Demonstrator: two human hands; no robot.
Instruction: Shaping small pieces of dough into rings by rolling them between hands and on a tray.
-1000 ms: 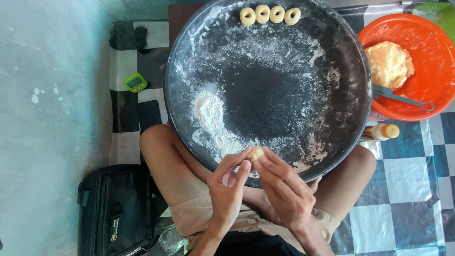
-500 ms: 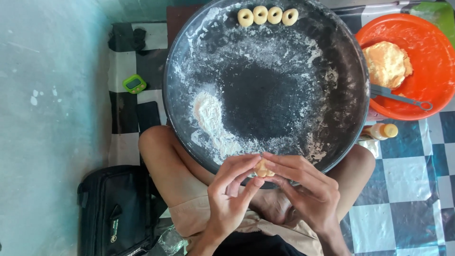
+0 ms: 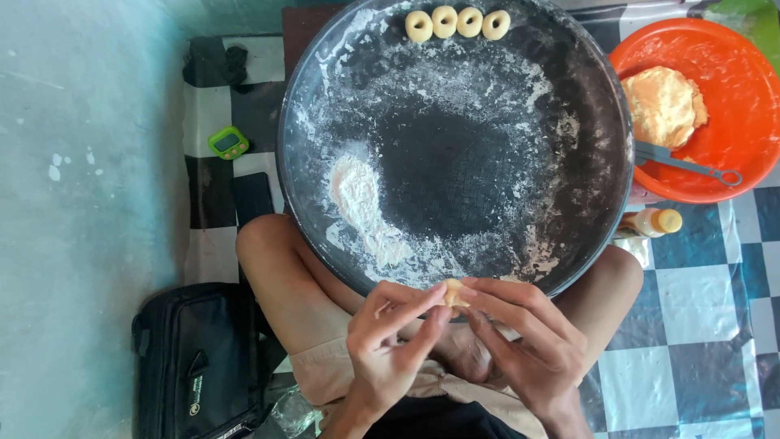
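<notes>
The big round tray point(image 3: 585, 106) looks like dark metal, its face dulled matt by a rough dusting of white flour point(image 3: 361, 199). The small dough piece point(image 3: 453, 293) at lower centre seems soft and smooth. The orange bowl point(image 3: 735, 89), upper right, is glossy plastic. Lower left, the black bag point(image 3: 195, 358) is matt woven cloth; the floor point(image 3: 699, 325) is smooth chequered sheet

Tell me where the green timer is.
In the head view, the green timer lies on the checkered floor mat, left of the floured round tray.
</notes>
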